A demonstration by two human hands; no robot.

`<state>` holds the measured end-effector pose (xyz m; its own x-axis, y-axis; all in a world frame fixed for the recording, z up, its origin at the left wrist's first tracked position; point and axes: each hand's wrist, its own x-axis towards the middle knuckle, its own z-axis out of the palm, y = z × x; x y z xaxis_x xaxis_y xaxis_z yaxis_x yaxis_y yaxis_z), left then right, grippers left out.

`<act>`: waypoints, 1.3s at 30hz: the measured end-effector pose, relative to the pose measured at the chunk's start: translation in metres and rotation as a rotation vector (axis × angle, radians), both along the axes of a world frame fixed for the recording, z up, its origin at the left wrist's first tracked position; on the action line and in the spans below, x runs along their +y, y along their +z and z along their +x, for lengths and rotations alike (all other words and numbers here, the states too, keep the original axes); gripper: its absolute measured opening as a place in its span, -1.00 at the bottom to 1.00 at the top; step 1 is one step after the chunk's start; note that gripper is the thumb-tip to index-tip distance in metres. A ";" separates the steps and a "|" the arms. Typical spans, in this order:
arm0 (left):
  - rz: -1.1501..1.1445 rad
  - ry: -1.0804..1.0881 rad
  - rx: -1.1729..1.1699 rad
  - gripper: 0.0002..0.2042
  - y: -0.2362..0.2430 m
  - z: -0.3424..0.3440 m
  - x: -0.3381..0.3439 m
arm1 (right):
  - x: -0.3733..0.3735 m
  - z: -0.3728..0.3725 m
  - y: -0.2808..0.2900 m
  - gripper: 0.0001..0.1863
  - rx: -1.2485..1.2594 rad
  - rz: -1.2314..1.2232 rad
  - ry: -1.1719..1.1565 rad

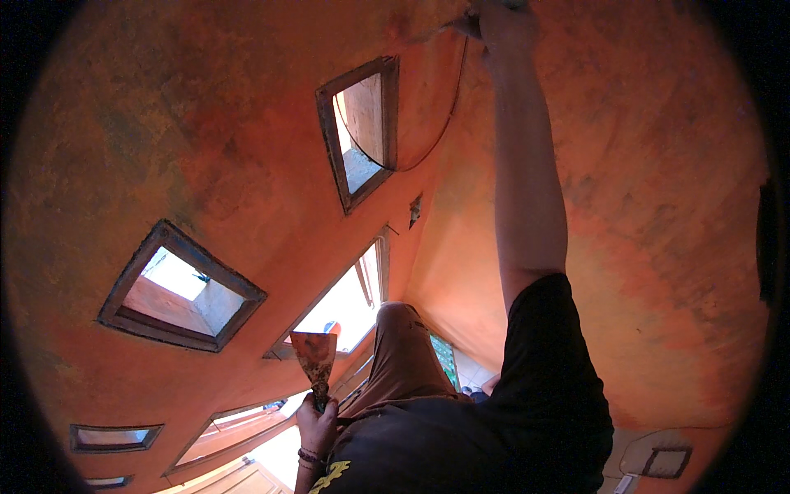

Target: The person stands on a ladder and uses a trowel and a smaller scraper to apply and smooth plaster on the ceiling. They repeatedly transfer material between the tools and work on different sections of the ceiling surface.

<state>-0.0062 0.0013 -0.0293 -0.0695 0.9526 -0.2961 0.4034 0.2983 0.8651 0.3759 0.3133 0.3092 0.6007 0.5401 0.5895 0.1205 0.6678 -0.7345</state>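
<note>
My left hand [317, 428], with a dark beaded bracelet at the wrist, is closed round the handle of a putty knife [313, 350], its wide blade upright and stained rusty and dark. My right hand [498, 29] is stretched up to the mottled orange wall [230, 140] at the top edge; its fingers are bent around something I cannot make out. A thin dark cable [453, 107] hangs from near that hand in a loop across a small framed window [358, 132]. My raised knee [395, 346] shows below, in brown trousers.
More framed openings [181, 284] pierce the wall at left, with a larger bright opening [329, 305] near my knee. A sloping orange surface [658, 206] fills the right side. Low down are a wooden panel [239, 482] and a small frame with wire [666, 461].
</note>
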 end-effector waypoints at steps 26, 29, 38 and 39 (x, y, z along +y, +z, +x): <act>-0.040 -0.004 0.007 -0.75 0.001 0.000 0.000 | -0.006 -0.026 -0.014 -0.76 -0.052 0.005 -0.153; -0.056 -0.013 -0.007 -0.75 0.000 -0.001 0.001 | -0.001 -0.024 -0.019 -0.77 -0.031 0.001 -0.103; -0.021 -0.032 0.044 -0.77 0.006 0.001 0.001 | -0.007 -0.018 -0.002 -0.77 -0.050 0.025 -0.112; -0.029 -0.030 0.042 -0.77 0.007 0.001 0.001 | -0.004 -0.014 -0.002 -0.76 -0.051 -0.014 -0.134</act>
<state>-0.0048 0.0020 -0.0221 -0.0538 0.9456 -0.3208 0.4487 0.3099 0.8382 0.3623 0.3095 0.3072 0.6376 0.4652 0.6140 0.2456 0.6327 -0.7344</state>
